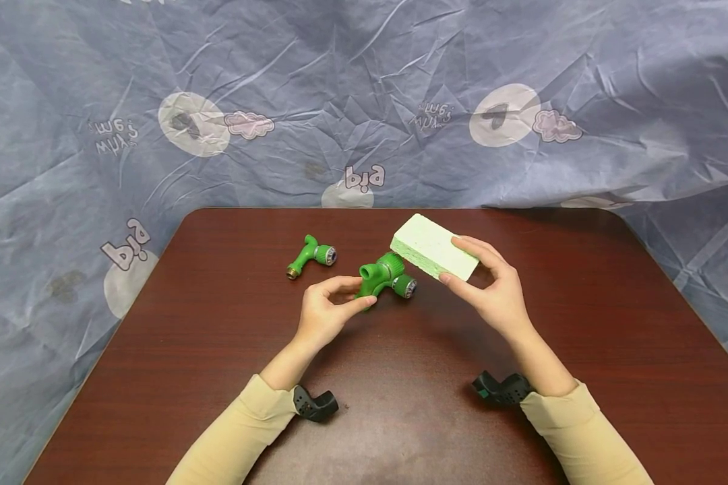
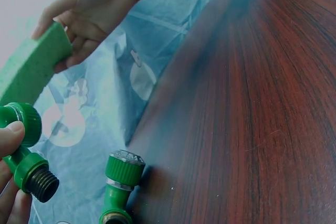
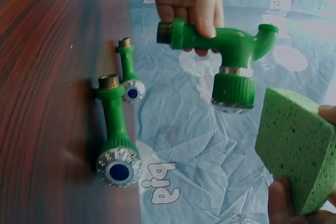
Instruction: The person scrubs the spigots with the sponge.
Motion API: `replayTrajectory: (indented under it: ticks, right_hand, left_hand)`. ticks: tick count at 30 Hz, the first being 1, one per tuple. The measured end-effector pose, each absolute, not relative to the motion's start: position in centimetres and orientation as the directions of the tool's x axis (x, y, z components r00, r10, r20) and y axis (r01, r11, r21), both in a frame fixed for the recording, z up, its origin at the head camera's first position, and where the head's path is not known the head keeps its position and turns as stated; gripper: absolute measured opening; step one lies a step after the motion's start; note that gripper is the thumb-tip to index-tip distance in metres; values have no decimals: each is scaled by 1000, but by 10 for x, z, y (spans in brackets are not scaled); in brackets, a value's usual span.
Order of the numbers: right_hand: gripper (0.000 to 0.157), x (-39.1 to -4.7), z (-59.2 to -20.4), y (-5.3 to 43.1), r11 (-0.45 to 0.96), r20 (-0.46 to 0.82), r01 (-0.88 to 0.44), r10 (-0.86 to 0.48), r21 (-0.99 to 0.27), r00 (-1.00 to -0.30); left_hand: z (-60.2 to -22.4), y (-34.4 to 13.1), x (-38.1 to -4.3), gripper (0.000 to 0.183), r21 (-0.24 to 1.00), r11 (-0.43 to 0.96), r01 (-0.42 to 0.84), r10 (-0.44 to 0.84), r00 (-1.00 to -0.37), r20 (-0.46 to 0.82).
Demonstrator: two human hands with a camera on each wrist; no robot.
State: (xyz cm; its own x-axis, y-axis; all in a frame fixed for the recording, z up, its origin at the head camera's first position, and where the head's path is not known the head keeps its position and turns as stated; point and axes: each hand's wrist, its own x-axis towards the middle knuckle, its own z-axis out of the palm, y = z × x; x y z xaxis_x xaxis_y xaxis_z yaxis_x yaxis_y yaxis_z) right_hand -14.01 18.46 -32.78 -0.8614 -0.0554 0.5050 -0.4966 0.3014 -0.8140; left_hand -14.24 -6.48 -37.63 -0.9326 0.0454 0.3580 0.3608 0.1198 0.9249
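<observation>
Left grip (image 1: 324, 311): thumb and fingers grasping a green tap (image 1: 371, 275), raised above the table (image 1: 218, 377). Right grip (image 1: 499, 289): holding a pale-green sponge (image 1: 432, 244), two o'clock of that tap, head view. Tabletop: second tap (image 1: 405, 286), partly hidden, four o'clock; third tap (image 1: 308, 254), toward ten o'clock.

A lane of bare tabletop (image 1: 394, 384) gives a hand passage between the sleeves (image 1: 236, 431), another along the right side; midtable, a raised tap (image 1: 373, 273) in the left hand (image 1: 326, 311), a sponge (image 1: 432, 248) in the right hand (image 1: 499, 291) and a second tap (image 1: 404, 287) below crowd the way, a third tap (image 1: 307, 256) obstructing the left rear.
</observation>
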Motion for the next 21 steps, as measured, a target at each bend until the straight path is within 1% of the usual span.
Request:
replayTrajectory:
  ticks: [4, 7, 15, 21]
  right_hand:
    - [51, -146, -339, 190, 267, 516, -523, -103, -809, -851]
    - [52, -147, -341, 190, 259, 522, -540, -141, -801, -841]
    - [49, -144, -340, 189, 211, 529, -576, -242, -790, -813]
    - [46, -148, -340, 196, 208, 543, -588, -237, -782, -806]
  left_hand:
    - [-358, -63, -133, 26, 928, 136, 346, 55, -938, 341]
    - [-358, -63, -132, 26, 921, 147, 360, 60, -933, 355]
    - [-359, -64, -132, 27, 880, 166, 445, 31, -894, 446]
    - [-359, -64, -132, 27, 839, 202, 505, 5, -857, 515]
